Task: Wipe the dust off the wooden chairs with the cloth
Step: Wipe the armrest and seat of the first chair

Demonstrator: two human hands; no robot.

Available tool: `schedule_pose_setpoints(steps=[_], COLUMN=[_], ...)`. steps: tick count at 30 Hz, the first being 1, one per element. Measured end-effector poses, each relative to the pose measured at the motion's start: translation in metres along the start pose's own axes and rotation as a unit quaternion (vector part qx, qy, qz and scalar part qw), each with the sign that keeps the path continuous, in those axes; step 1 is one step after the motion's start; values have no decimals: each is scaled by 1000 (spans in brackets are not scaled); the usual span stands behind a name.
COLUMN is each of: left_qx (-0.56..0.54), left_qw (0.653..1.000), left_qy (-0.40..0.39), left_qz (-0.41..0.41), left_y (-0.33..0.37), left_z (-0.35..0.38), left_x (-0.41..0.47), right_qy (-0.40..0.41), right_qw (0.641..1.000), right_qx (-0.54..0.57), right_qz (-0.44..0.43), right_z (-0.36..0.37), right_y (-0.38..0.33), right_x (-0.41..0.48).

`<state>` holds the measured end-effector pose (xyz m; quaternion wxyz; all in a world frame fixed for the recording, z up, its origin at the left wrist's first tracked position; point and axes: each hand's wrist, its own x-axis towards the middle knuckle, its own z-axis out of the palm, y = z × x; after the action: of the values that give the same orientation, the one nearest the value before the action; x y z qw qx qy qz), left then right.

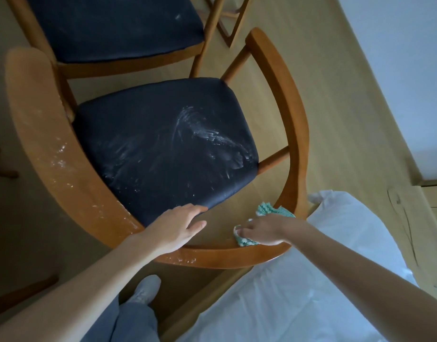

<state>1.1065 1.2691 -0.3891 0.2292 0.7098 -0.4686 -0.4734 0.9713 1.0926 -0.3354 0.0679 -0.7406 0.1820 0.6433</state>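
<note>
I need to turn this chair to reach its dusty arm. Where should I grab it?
I'd take the curved wooden rail from above, between the left hand and the right hand holding the cloth: it is a narrow band, with a gap to the seat where fingers can curl under.
</note>
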Motion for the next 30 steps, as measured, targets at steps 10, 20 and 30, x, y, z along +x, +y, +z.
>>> schedule_pose_setpoints(steps=[10, 20, 30], left_qx=[5, 138, 181], left_qw=[1000, 989, 982], left_qy=[-3, -18, -23], left_qz=[-5, 50, 50], left_y=[-5, -3, -9], left_z=[-3, -15, -49], left_x=[4, -1, -23], right_qy=[77, 6, 37], right_qw=[972, 1000, 983], right_qx=[-131, -13, 133], right_qz=[178, -12, -120], right_z=[-44, -14, -8], right_y=[95, 11, -66], right_x=[1, -31, -35])
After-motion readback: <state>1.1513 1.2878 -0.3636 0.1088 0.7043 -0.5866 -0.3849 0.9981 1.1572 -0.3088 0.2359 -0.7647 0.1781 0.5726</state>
